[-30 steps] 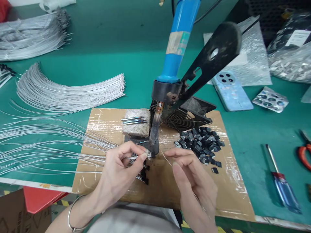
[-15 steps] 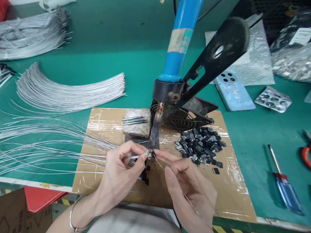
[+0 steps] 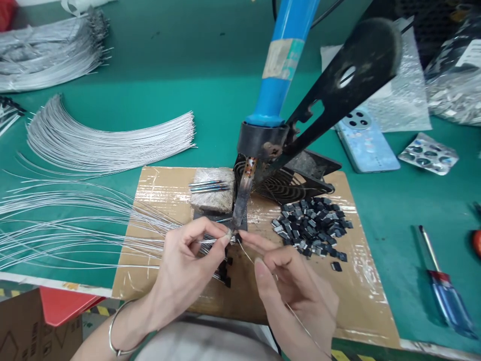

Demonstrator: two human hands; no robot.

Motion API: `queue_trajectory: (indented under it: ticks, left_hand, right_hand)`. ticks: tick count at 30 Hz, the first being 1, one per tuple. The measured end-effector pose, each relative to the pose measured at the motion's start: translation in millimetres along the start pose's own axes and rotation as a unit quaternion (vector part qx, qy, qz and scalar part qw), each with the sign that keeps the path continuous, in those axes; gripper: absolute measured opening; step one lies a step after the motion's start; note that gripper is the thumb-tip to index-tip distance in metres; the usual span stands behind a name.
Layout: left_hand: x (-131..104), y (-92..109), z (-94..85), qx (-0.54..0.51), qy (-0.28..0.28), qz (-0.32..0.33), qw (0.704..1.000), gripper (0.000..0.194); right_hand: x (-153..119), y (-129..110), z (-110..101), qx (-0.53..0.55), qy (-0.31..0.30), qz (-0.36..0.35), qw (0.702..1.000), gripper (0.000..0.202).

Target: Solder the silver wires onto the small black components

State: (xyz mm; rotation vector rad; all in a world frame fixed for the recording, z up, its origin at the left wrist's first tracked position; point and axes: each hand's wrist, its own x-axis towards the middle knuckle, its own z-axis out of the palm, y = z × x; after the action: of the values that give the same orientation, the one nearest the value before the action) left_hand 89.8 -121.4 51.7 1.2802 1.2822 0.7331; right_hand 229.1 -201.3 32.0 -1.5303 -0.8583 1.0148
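Note:
My left hand [image 3: 190, 273] is closed in a pinch on a thin grey wire [image 3: 206, 241], just below the tip of the soldering iron [image 3: 243, 195]. A small black connector [image 3: 237, 238] sits at the wire's end, touching or nearly touching the tip. In my right hand [image 3: 296, 291] is a strand of solder wire [image 3: 247, 254], running from the palm up to the connector. My right fingertips reach close to the connector. Under my left fingers lie several wires with black connectors [image 3: 224, 276], partly hidden.
A pile of black connectors [image 3: 313, 225] lies on the cardboard [image 3: 361, 301]. Loose wires [image 3: 75, 200] and a wire bundle [image 3: 112, 143] spread on the left. The iron's stand arm [image 3: 345, 85] rises over the cardboard. At right are a phone [image 3: 370, 143] and a screwdriver [image 3: 449, 291].
My view has shifted slightly, so things at the right appear a little further right. Both hands keep their places at the iron's tip.

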Motion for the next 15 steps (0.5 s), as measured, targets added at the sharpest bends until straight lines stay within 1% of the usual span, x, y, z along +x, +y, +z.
queue_trajectory:
  ticks: [4, 11, 15]
  left_hand:
    - [-0.2, 1.5, 0.6, 0.011, 0.007, 0.005, 1.0, 0.012]
    - [-0.4, 3.2, 3.2, 0.075, 0.02, 0.001, 0.997, 0.014]
    - [0.8, 3.1, 3.1, 0.081, 0.017, -0.001, 0.997, 0.013]
  right_hand:
    - [-0.2, 2.1, -0.4, -0.019, -0.011, -0.011, 1.0, 0.02]
    - [1.7, 5.8, -2.4, -0.023, -0.033, -0.034, 0.999, 0.018]
    - [3.5, 4.6, -3.3, -0.016, -0.029, -0.035, 0.999, 0.019]
